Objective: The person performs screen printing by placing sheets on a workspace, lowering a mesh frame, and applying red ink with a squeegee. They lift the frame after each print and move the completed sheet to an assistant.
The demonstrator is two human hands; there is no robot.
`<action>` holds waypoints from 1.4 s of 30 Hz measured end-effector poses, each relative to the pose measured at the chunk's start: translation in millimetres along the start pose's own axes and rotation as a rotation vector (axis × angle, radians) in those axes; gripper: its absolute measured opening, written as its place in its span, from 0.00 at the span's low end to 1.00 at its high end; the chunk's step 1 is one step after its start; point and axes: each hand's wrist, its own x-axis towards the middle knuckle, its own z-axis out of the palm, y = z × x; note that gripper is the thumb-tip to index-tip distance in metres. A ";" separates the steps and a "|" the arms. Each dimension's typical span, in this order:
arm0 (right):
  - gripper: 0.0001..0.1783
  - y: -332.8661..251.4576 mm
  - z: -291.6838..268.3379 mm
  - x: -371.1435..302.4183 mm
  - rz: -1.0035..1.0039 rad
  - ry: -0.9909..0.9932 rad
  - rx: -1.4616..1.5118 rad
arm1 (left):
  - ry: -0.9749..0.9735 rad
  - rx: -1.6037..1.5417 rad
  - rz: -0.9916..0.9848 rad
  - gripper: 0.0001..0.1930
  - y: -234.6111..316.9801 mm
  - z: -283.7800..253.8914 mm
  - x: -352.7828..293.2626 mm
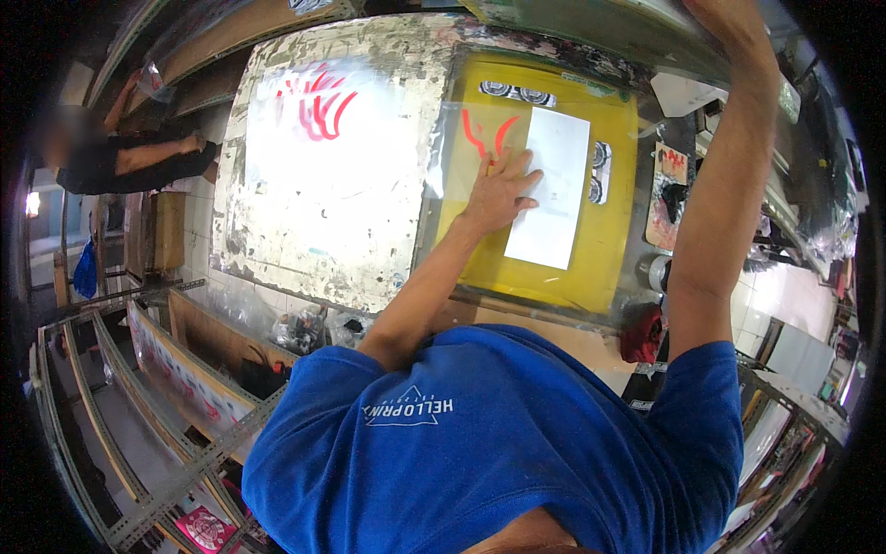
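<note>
My left hand (pixel 503 189) lies flat with fingers spread, its thumb and fingertips over the left edge of a white paper sheet (pixel 554 198). The sheet rests on a yellow screen-printing frame (pixel 604 263). By my left fingertips, red curved strokes (pixel 472 134) show on what looks like a clear film reaching over the frame's left side. My right arm stretches far forward on the right; my right hand (pixel 724 14) is cut off by the top edge, so its fingers and anything in them are hidden.
Left of the frame stands a paint-stained board (pixel 323 249) with more red strokes near its far end. Another person (pixel 129 162) is at the far left. Metal racks (pixel 138 406) fill the lower left. A stained panel (pixel 669 194) lies to the right.
</note>
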 end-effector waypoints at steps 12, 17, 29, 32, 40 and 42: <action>0.22 5.6 2.4 1.5 -0.039 0.014 0.003 | 0.044 0.007 0.096 0.34 15.6 11.3 30.4; 0.21 -9.1 -2.8 -9.0 -0.124 0.001 -0.052 | 0.049 0.003 0.077 0.34 15.7 14.0 31.3; 0.20 44.7 20.2 -57.2 -0.254 -0.117 -0.619 | 0.856 -0.751 0.044 0.54 29.9 -79.8 29.0; 0.22 1.8 34.4 -112.7 -0.180 0.121 -0.128 | 1.008 -1.386 -0.008 0.59 45.6 -124.7 0.7; 0.22 2.1 109.5 -225.7 0.083 -0.242 0.026 | 0.632 -1.131 -0.414 0.45 4.0 -44.7 -111.3; 0.27 22.3 137.1 -253.0 0.050 -0.309 -0.001 | 0.668 -0.850 -0.357 0.40 -4.4 -21.9 -119.7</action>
